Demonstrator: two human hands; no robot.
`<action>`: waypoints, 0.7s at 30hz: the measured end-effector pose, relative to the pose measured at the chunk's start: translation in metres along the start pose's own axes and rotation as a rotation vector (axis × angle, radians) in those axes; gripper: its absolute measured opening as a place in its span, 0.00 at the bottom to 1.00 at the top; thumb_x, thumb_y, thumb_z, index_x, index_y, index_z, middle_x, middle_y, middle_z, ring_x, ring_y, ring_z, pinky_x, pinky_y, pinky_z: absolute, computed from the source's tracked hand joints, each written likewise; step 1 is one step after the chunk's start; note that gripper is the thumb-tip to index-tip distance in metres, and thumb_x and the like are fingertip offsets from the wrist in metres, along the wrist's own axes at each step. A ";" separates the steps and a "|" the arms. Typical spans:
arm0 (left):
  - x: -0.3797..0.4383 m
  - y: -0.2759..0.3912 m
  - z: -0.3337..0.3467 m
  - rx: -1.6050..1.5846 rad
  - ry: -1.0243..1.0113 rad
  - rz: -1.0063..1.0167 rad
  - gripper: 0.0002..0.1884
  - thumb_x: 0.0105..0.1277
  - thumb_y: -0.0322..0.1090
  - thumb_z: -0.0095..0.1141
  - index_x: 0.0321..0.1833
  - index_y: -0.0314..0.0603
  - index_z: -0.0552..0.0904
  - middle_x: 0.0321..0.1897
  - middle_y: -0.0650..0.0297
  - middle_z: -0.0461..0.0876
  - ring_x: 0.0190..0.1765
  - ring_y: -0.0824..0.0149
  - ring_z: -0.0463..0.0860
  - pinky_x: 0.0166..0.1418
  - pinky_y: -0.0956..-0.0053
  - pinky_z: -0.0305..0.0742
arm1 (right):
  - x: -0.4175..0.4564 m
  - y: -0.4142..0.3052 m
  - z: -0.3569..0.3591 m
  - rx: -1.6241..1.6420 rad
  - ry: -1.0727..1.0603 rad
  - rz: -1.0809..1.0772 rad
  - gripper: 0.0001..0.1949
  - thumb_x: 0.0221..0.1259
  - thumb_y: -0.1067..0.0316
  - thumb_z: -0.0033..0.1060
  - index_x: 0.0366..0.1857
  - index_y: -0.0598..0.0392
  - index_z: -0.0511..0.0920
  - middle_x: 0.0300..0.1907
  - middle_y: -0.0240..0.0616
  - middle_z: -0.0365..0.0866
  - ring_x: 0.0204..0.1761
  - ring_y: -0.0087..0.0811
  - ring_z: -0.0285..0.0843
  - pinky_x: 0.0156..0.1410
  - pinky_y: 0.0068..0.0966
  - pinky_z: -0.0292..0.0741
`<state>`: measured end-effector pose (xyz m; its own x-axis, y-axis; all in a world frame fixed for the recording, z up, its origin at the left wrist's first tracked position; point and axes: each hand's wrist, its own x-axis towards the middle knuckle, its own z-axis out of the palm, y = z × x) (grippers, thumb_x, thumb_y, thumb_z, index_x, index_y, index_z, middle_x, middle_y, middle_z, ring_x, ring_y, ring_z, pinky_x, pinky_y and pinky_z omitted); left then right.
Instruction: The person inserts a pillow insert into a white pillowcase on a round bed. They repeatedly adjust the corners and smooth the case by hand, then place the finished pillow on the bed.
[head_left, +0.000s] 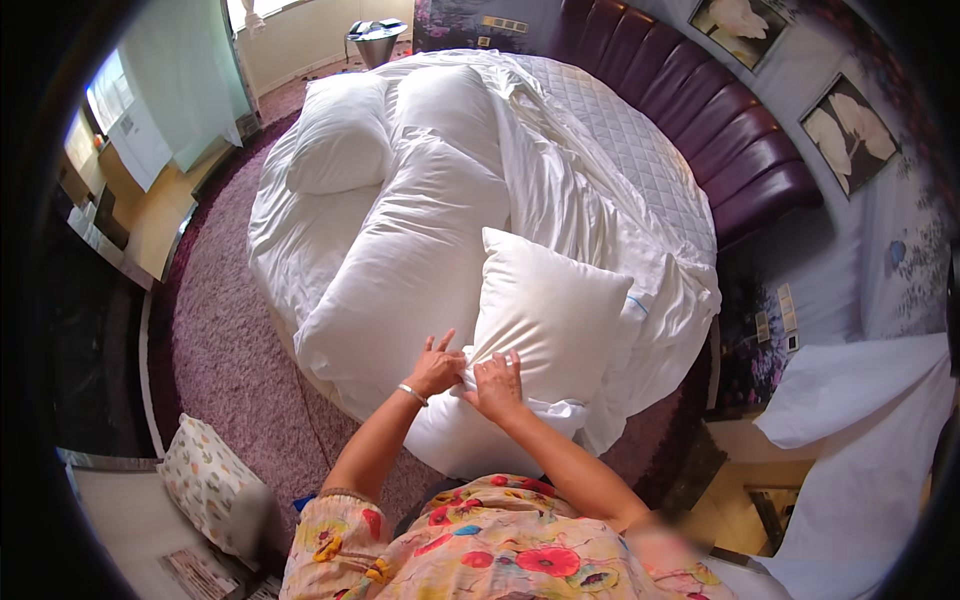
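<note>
A square cream pillow (551, 319) lies on the near side of a round bed, its lower edge within a white pillowcase (480, 439) that spreads toward my body. My left hand (436, 367), with a bracelet at the wrist, pinches white fabric at the pillow's lower left corner. Close beside it, my right hand (496, 384) grips the same bunched edge, fingers on the pillow. Just beyond my hands lies a long, puffy white duvet (420, 240). The fingertips are partly hidden in the folds.
Two white pillows (341, 135) lie at the bed's far end. A rumpled sheet (562, 180) partly covers the quilted mattress (637, 142) by a purple headboard (697, 112). A cactus-print cushion (214, 476) stands lower left. White cloth (862, 427) hangs at the right. Purple carpet (240, 300) surrounds the bed.
</note>
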<state>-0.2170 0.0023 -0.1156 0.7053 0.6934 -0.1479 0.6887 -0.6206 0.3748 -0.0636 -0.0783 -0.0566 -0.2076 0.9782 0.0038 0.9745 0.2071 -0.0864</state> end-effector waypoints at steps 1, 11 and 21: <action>-0.005 0.002 0.001 -0.018 0.018 -0.007 0.11 0.56 0.42 0.62 0.41 0.55 0.85 0.57 0.72 0.81 0.78 0.54 0.55 0.73 0.36 0.48 | 0.003 -0.005 0.000 -0.017 -0.026 -0.002 0.25 0.45 0.45 0.72 0.43 0.51 0.82 0.44 0.38 0.82 0.62 0.36 0.67 0.74 0.51 0.46; -0.036 0.025 0.011 -0.117 0.179 0.050 0.14 0.59 0.37 0.60 0.50 0.54 0.83 0.64 0.67 0.76 0.78 0.54 0.54 0.74 0.40 0.48 | -0.010 -0.022 0.038 -0.155 -0.095 -0.133 0.10 0.58 0.65 0.53 0.36 0.52 0.86 0.35 0.37 0.85 0.48 0.35 0.79 0.75 0.45 0.50; -0.038 0.028 0.003 -0.115 0.020 0.054 0.11 0.55 0.36 0.65 0.42 0.52 0.84 0.47 0.69 0.84 0.74 0.58 0.63 0.75 0.42 0.43 | -0.060 0.013 0.000 0.065 -0.026 0.008 0.21 0.48 0.67 0.64 0.50 0.50 0.77 0.47 0.37 0.79 0.57 0.38 0.72 0.74 0.50 0.48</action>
<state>-0.2239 -0.0425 -0.1022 0.7365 0.6679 -0.1072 0.6253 -0.6117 0.4846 -0.0380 -0.1345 -0.0576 -0.2026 0.9790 -0.0225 0.9687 0.1970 -0.1509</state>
